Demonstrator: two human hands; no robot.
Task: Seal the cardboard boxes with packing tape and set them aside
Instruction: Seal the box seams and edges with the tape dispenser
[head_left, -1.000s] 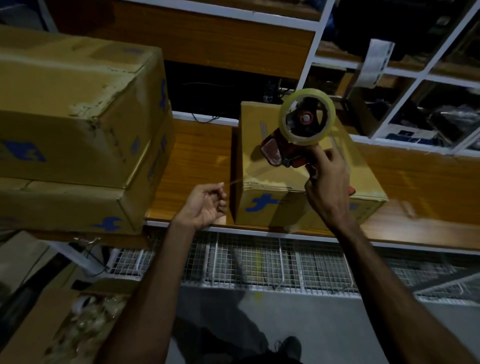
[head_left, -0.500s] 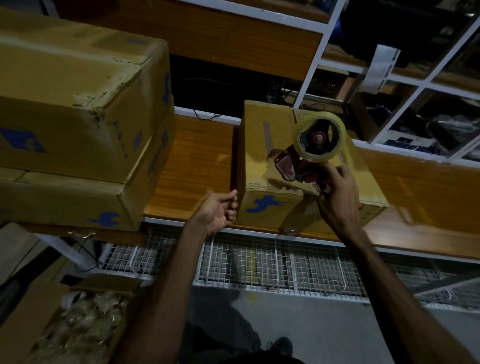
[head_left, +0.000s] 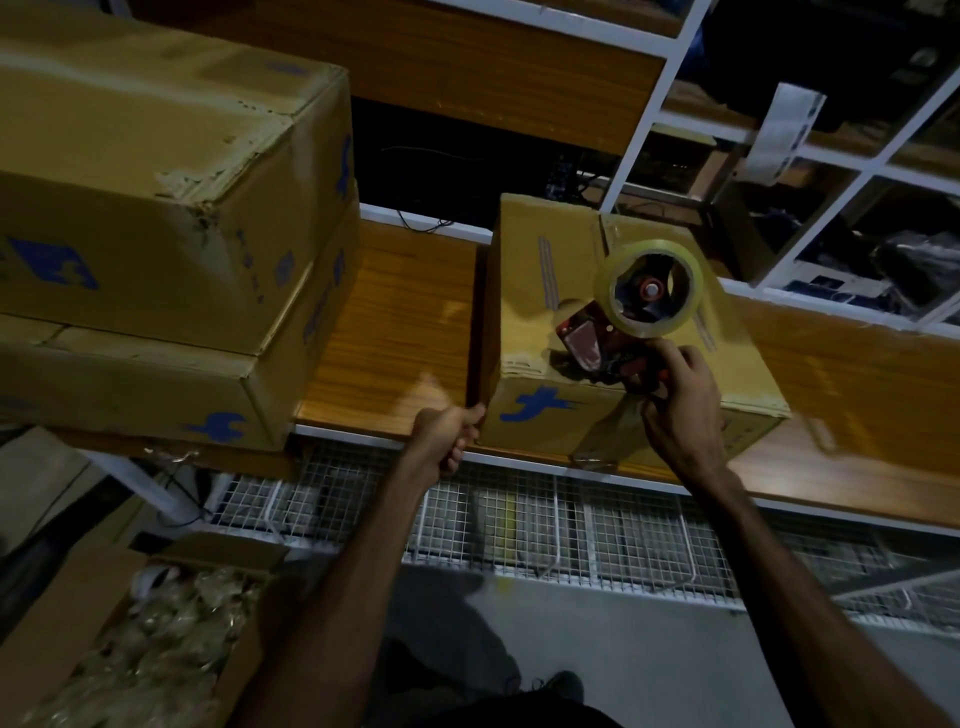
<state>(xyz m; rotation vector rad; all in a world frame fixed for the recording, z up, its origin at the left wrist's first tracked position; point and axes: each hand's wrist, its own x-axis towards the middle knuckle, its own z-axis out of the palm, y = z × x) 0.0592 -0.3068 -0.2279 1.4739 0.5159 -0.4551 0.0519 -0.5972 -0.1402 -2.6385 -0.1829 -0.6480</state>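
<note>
Moved: since a second ago my right grip has brought the tape dispenser (head_left: 618, 338) down from the air onto the box top, and my left hand (head_left: 447, 434) has closed in on the box's near left corner.
Stacked boxes (head_left: 156, 223): two big cardboard cartons on the left of the bench, one on the other, scuffed and torn at the upper one's top corner, with blue printed marks.
Bench (head_left: 395, 332): glossy orange wood grain with a white edge; a white wire-mesh shelf sits below it.
Cardboard box (head_left: 540, 322): smaller, squarish, matte brown, standing on the bench right of the stack and apart from it; blue logo on its near face.
Open carton (head_left: 67, 623): on the floor at lower left, full of crumpled clear plastic.
Right hand (head_left: 680, 410): fingers curled round the dispenser's handle.
Left hand: fingers curled, thumb against the box's corner; I cannot tell whether it pinches anything.
Dispenser: red, with a round roll of clear tape (head_left: 652, 293); its front end rests on the box near the front edge.
</note>
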